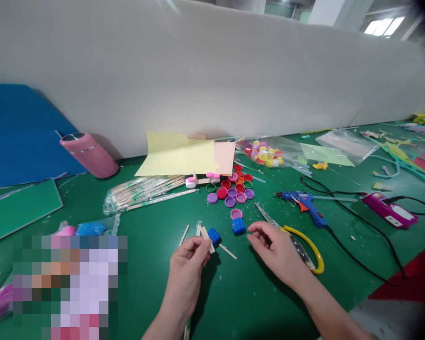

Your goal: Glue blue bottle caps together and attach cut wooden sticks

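Note:
My left hand (188, 264) is closed in a pinch on short wooden sticks (206, 233) glued to a blue bottle cap (214, 236), held just above the green table. My right hand (274, 250) hovers to the right with fingers loosely curled and apart, holding nothing; its fingertips are near a second blue cap (238, 226). A pink cap (236, 213) lies just behind that. Loose sticks (184, 234) lie by my left hand.
Several red, purple and green caps (233, 189) lie ahead, with a bag of skewers (141, 192), yellow paper (177, 156), a bag of caps (269, 153), a pink tumbler (88, 155). Yellow-handled scissors (304, 241), a blue glue gun (306, 205) and cables sit right.

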### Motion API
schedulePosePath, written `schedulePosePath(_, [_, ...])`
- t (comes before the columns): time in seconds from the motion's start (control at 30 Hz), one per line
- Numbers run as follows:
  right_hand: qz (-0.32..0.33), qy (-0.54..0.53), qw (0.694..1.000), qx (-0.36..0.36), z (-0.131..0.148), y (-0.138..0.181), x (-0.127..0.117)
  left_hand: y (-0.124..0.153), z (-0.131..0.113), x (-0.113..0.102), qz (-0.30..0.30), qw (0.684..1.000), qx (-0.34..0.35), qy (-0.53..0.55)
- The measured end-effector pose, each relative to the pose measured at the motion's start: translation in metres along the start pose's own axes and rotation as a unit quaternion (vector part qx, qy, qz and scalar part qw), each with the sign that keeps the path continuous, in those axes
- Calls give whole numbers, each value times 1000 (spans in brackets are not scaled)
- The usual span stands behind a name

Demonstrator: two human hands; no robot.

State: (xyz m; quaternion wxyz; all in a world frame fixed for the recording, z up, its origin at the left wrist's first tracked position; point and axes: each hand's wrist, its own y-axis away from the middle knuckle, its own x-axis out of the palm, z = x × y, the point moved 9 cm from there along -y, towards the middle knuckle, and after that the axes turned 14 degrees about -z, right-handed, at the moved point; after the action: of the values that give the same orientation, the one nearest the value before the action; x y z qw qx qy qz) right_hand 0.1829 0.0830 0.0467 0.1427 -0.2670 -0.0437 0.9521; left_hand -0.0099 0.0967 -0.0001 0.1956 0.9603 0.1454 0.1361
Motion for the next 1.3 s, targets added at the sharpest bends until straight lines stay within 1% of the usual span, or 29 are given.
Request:
schedulePosePath(0.07, [-57, 64, 996, -19, -8, -3, -21, 1, 1, 1, 3, 1000, 1, -10])
schedulePosePath(0.13, [-100, 132, 986, -23, -23, -4, -43, 3, 2, 1, 9, 1000, 0, -22])
schedulePosePath(0.23, [-118, 220, 968, -9, -55, -3, -70, 6, 4, 3, 24, 999, -1, -39])
schedulePosePath(0.3, [-125, 263, 957, -16, -73, -4, -87, 7, 6, 4, 31, 999, -1, -42])
schedulePosePath(0.33, [-141, 284, 948, -18, -81, -6, -97, 7, 6, 4, 33, 999, -1, -42])
schedulePosePath(0.43, [-203, 360, 911, -15, -98, -19, -131, 8, 8, 6, 41, 998, -5, -43])
schedulePosePath(0.47, [-211, 381, 900, -4, -104, -26, -140, 8, 8, 7, 44, 998, -6, -45])
schedulePosePath(0.53, [-197, 391, 899, 11, -116, -41, -148, 10, 8, 9, 52, 997, -10, -49])
schedulePosePath(0.67, [-136, 375, 916, 49, -137, -65, -146, 13, 8, 14, 67, 996, -14, -54])
schedulePosePath(0.77, [-122, 362, 920, 87, -146, -74, -148, 13, 9, 15, 74, 996, -17, -52])
schedulePosePath(0.87, [-123, 329, 928, 119, -142, -73, -153, 13, 10, 16, 79, 996, -19, -44])
schedulePosePath(0.97, [-112, 253, 952, 133, -122, -63, -150, 12, 12, 15, 81, 996, -23, -43])
schedulePosePath(1.03, [-78, 160, 974, 139, -103, -51, -136, 12, 14, 15, 81, 995, -28, -45])
schedulePosePath(1.07, [-43, 28, 985, 167, -93, -42, -121, 12, 14, 15, 80, 995, -32, -45])
schedulePosePath(1.1, [-2, -71, 979, 189, -82, -33, -106, 12, 15, 15, 80, 995, -35, -45])
schedulePosePath(1.13, [30, -134, 970, 199, -70, -25, -92, 12, 15, 16, 79, 995, -38, -45])
schedulePosePath(1.17, [53, -173, 962, 206, -59, -16, -80, 12, 15, 16, 78, 995, -41, -45])
schedulePosePath(1.23, [88, -218, 953, 193, -39, -3, -59, 12, 15, 17, 76, 995, -47, -42])
schedulePosePath(1.3, [105, -216, 955, 171, -25, 8, -44, 12, 16, 17, 76, 995, -53, -38])
